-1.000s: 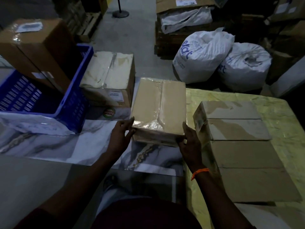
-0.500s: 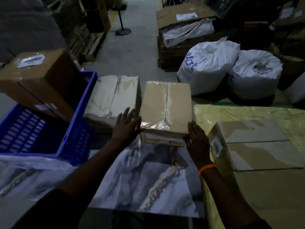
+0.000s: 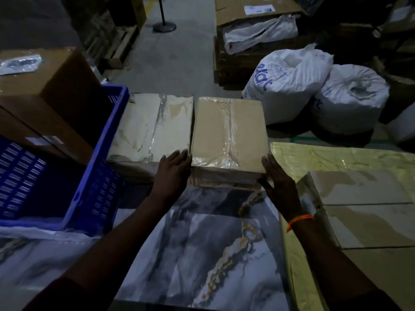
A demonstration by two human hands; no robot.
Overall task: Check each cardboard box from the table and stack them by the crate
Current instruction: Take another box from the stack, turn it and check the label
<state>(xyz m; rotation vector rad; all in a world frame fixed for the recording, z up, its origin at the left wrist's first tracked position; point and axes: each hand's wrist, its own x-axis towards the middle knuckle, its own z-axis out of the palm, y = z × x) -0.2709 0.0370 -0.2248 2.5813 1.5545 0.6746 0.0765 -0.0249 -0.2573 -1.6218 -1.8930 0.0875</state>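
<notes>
The tan rectangular cardboard box (image 3: pixel 247 135), sealed down its middle with wrinkled clear tape (image 3: pixel 230 131), sits close against the pale taped cardboard box (image 3: pixel 152 129) just beside the blue slotted plastic crate (image 3: pixel 98 158). The left hand (image 3: pixel 173 173) and right hand (image 3: pixel 278 182) lie flat, fingers straight, against its 2 sides near the front corners, pressing rather than curling round it. The board looks stiff and square-edged, and probably fairly weighty. The glossy tape would be slick, so the bare cardboard sides, low down, seem the safer hold. A marble-patterned glossy sheet (image 3: pixel 202 243) lies in front.
</notes>
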